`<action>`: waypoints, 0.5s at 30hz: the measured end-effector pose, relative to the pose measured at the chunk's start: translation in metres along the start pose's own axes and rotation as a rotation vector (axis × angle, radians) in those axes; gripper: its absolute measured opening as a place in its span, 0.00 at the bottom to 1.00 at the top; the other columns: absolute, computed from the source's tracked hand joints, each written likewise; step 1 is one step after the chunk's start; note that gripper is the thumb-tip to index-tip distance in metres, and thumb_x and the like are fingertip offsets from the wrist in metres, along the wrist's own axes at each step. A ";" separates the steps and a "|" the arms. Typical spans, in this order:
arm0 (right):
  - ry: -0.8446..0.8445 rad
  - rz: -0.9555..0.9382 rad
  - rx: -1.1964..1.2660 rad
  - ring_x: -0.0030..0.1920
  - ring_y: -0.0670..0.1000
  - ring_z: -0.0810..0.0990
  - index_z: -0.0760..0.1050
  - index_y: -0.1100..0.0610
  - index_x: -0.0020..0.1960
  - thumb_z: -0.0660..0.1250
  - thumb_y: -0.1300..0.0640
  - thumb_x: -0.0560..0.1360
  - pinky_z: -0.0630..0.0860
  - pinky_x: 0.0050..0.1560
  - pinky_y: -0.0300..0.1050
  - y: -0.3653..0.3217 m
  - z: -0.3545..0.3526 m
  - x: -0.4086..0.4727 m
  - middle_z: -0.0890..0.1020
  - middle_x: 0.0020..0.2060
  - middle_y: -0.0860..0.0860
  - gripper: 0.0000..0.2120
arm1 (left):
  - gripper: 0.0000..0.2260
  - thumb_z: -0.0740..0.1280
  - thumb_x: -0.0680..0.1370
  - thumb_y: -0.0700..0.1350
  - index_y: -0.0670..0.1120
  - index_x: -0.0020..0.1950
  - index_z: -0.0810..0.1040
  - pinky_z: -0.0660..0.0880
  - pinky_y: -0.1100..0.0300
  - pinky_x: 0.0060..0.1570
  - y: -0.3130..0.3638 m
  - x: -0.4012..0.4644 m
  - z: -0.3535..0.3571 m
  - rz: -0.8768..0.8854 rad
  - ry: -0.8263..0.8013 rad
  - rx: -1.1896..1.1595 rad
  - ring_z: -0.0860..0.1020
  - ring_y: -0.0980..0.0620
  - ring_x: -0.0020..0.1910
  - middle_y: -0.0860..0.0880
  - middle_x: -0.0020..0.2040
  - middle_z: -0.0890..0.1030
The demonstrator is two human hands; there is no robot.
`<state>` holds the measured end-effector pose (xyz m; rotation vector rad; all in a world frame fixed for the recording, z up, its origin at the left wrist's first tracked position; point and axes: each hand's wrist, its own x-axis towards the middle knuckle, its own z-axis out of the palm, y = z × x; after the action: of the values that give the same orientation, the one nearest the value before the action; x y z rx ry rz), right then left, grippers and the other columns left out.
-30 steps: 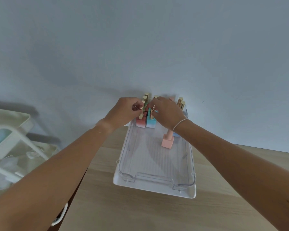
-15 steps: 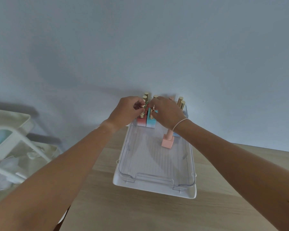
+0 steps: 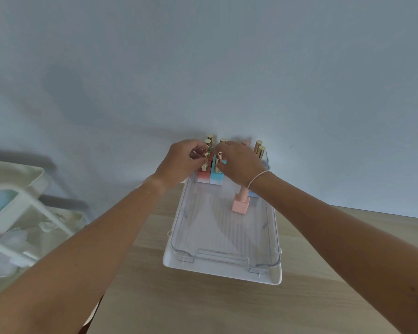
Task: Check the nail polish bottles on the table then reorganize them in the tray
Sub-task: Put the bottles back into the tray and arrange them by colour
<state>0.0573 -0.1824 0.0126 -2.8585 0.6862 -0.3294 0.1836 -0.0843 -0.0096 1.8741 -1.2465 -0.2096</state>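
Note:
A clear plastic tray (image 3: 223,255) lies on a white lid on the wooden table. At its far end stand several nail polish bottles with gold caps. My left hand (image 3: 179,162) pinches the gold cap of a red bottle (image 3: 202,176). My right hand (image 3: 239,162) grips the gold cap of the blue bottle (image 3: 215,177) beside it. The two bottles touch side by side. A pink bottle (image 3: 240,205) stands alone nearer to me, under my right wrist. More gold caps (image 3: 259,148) rise behind my right hand, their bodies hidden.
The white lid (image 3: 221,273) under the tray juts toward me. A white wire rack (image 3: 17,213) with cloths stands left of the table. A pale wall closes off the far side just behind the tray. Bare wood table (image 3: 227,307) lies in front.
Both hands stay on the two bottles at the tray's far end. The bottles have shifted slightly farther from me; little else differs.

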 end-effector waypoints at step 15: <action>0.197 0.110 0.232 0.41 0.51 0.74 0.76 0.56 0.53 0.61 0.60 0.74 0.69 0.43 0.42 0.030 -0.036 -0.065 0.80 0.45 0.54 0.09 | 0.09 0.69 0.73 0.38 0.45 0.52 0.79 0.72 0.75 0.36 0.035 -0.041 0.000 0.004 0.024 -0.078 0.77 0.52 0.40 0.46 0.45 0.79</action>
<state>-0.0206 -0.1828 0.0294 -2.5799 0.7802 -0.6358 0.1395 -0.0560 0.0035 1.8018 -1.2092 -0.2302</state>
